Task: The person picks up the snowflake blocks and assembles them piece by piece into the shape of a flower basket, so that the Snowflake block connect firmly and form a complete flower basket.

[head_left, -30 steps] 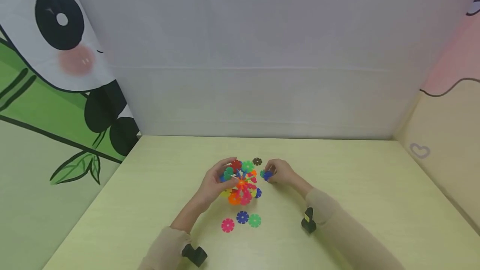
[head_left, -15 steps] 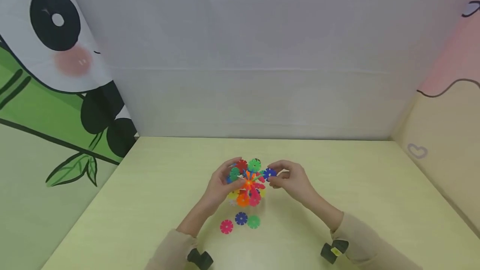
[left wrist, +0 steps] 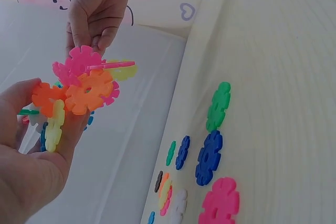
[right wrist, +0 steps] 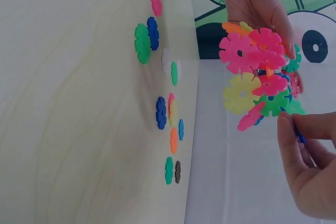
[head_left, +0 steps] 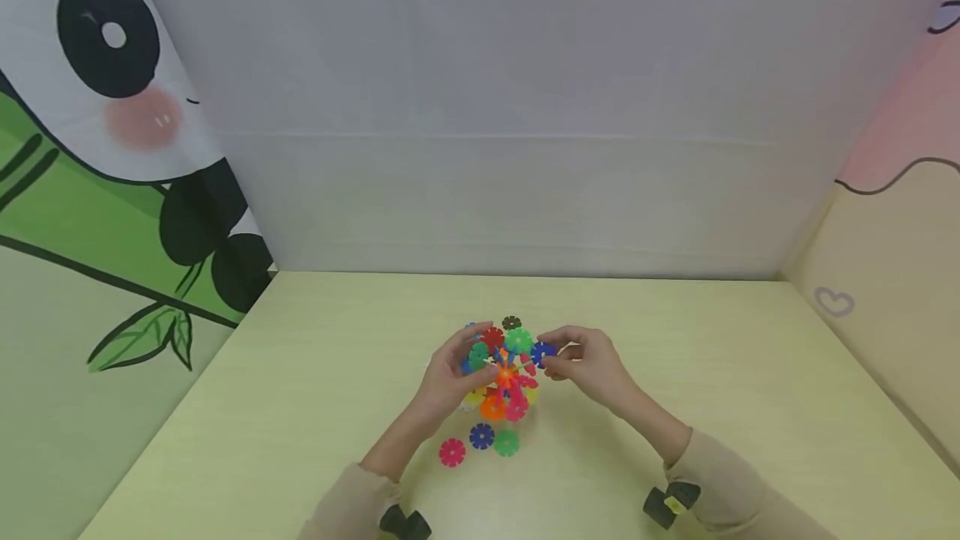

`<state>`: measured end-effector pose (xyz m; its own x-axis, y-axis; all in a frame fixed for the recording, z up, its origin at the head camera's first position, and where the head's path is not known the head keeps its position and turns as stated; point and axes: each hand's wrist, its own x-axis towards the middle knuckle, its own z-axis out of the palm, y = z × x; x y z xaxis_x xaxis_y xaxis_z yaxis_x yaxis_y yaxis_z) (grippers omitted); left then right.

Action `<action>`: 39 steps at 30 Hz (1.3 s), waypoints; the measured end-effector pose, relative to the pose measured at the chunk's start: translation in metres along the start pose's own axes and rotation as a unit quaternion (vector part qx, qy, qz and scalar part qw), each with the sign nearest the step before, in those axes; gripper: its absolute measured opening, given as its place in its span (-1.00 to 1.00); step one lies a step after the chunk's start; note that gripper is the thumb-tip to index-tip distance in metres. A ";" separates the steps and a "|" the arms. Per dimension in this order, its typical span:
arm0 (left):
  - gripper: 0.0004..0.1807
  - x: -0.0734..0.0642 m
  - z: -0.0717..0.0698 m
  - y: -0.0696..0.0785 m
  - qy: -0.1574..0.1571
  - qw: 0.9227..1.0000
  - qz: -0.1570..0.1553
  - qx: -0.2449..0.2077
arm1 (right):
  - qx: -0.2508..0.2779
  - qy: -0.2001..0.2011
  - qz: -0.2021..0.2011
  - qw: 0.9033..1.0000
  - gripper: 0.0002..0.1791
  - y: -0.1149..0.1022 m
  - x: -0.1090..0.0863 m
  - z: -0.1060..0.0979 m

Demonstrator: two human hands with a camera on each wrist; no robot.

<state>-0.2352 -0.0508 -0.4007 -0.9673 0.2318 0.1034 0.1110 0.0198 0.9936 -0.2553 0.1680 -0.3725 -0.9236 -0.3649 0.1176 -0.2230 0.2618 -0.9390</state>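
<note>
My left hand [head_left: 444, 375] grips a ball-like cluster of interlocking snowflake discs [head_left: 507, 380], in pink, orange, yellow, green, red and blue. Thumb and fingers lie around its left side, and the left wrist view shows the cluster [left wrist: 89, 92] raised above the table. At its right side, my right hand [head_left: 596, 363] pinches a dark blue snowflake disc [head_left: 543, 353] between thumb and index finger. In the right wrist view this blue disc [right wrist: 300, 135] appears nearly edge-on, right at a green disc [right wrist: 274, 103] of the cluster. The left palm is partly hidden behind the cluster there.
Loose pink [head_left: 452, 452], blue [head_left: 482, 436] and green [head_left: 506, 442] discs lie in front of the cluster on the pale table [head_left: 675, 323]. A brown disc [head_left: 512, 322] lies behind it. Several more, such as an orange disc [right wrist: 174, 140], show beyond. A white wall covering [head_left: 480, 190] rises behind.
The right hand has brought the blue disc up to the cluster's right side, turning its face toward the head camera. The left hand and cluster have shifted slightly right.
</note>
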 end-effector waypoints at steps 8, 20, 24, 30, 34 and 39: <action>-0.40 -0.001 0.001 -0.001 -0.001 1.000 -0.001 -0.007 | -0.022 0.007 -0.011 1.000 -0.74 -0.003 -0.002 -0.001; -0.40 -0.001 0.003 0.002 -0.007 1.000 0.002 -0.012 | -0.040 0.003 -0.022 0.999 -0.74 -0.002 -0.003 -0.001; -0.35 0.000 0.005 0.004 -0.027 1.000 0.000 -0.015 | -0.025 0.020 -0.021 0.999 -0.73 -0.002 -0.001 -0.001; -0.23 -0.004 0.012 0.006 -0.030 0.999 0.026 0.010 | 0.004 0.066 -0.008 0.998 -0.78 -0.003 -0.003 0.001; -0.24 -0.005 0.017 0.004 0.011 0.999 0.048 0.015 | 0.021 0.067 -0.006 0.998 -0.76 -0.005 -0.004 0.003; -0.28 -0.006 0.022 0.001 0.045 0.997 0.064 0.008 | 0.022 0.067 0.004 0.998 -0.76 -0.005 -0.004 0.007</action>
<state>-0.2245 -0.0310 -0.4012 -0.9612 0.1459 0.2341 0.2381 0.0108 0.9712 -0.2487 0.1621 -0.3699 -0.9594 -0.2394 0.1493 -0.2041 0.2239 -0.9530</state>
